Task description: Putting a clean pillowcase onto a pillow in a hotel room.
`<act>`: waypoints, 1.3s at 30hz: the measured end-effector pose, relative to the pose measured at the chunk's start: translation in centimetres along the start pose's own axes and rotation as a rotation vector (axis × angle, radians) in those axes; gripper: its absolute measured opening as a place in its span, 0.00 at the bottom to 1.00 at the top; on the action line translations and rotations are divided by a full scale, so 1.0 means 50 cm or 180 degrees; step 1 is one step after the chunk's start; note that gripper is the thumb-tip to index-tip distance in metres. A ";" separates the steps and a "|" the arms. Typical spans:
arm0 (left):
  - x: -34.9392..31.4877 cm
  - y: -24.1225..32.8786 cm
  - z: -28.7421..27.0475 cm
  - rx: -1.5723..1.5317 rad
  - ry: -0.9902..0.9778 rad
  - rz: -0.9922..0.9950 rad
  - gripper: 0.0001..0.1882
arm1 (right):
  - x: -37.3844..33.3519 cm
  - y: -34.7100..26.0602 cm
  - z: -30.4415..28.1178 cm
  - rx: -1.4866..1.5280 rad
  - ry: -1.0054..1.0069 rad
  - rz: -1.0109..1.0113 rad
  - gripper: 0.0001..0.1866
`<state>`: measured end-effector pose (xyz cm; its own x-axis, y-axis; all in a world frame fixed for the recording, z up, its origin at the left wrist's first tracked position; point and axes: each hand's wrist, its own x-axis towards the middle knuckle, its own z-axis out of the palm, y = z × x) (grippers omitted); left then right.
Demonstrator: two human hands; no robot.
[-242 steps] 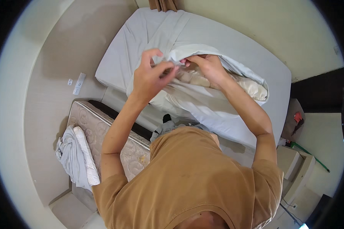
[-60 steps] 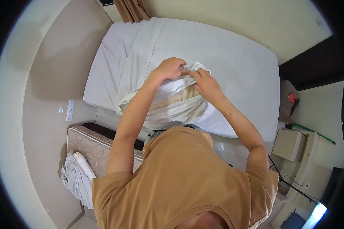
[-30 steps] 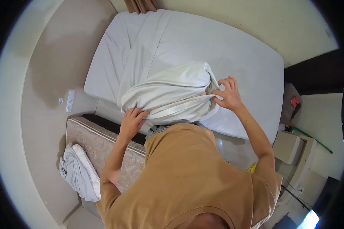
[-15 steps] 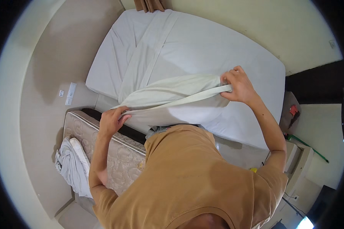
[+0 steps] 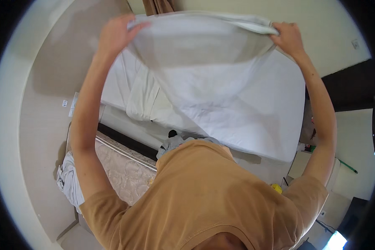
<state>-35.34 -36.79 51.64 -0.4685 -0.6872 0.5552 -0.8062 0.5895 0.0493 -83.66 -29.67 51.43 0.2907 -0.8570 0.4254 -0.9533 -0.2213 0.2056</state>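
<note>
Between my raised hands stretches a thin white bed sheet point(image 5: 200, 46), its top edge pulled taut and its body hanging down over the bed. My left hand point(image 5: 117, 35) is closed on the sheet's left corner and is slightly blurred. The right corner is pinched in my right hand point(image 5: 288, 38), where the edge bunches into folds. Below lies a mattress covered in white point(image 5: 275, 112), partly hidden behind the lifted sheet. A folded part of pale cloth point(image 5: 142, 93) rests on the bed's left side.
To the left, a bare quilted mattress point(image 5: 125, 171) lies beside the bed, with a heap of white cloth point(image 5: 71, 183) next to it. A brown curtain point(image 5: 158, 6) hangs at the far wall. A cabinet point(image 5: 300, 164) and a green stick point(image 5: 348, 166) are at right.
Both hands have risen and moved away from my body, lifting the sheet's edge from near my waist toward the far side. The sheet has spread open between them.
</note>
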 end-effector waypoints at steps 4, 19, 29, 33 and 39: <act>0.107 0.070 -0.058 0.0117 0.0808 0.0177 0.19 | -0.024 0.046 -0.083 -0.0162 0.0781 0.0185 0.12; -0.594 0.099 0.500 -0.3026 -0.2795 -0.1571 0.21 | -0.740 -0.233 0.423 0.3959 -0.1681 0.3886 0.24; -0.623 0.164 0.818 -0.2988 -0.2667 -0.4407 0.49 | -0.664 -0.304 0.837 0.3247 -0.0788 0.4729 0.38; -0.598 0.261 0.883 -0.3104 -0.1756 -0.4144 0.37 | -0.644 -0.295 0.872 0.2934 -0.1832 0.4679 0.48; -0.602 0.258 0.767 -0.3653 -0.1377 -0.3959 0.29 | -0.645 -0.300 0.708 0.3873 -0.1131 0.5002 0.45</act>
<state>-45.49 -24.76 3.75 -0.0312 -0.8657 -0.4995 -0.1762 -0.4872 0.8553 -81.64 -15.18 3.43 -0.5666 -0.5831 -0.5822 0.0941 0.6562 -0.7487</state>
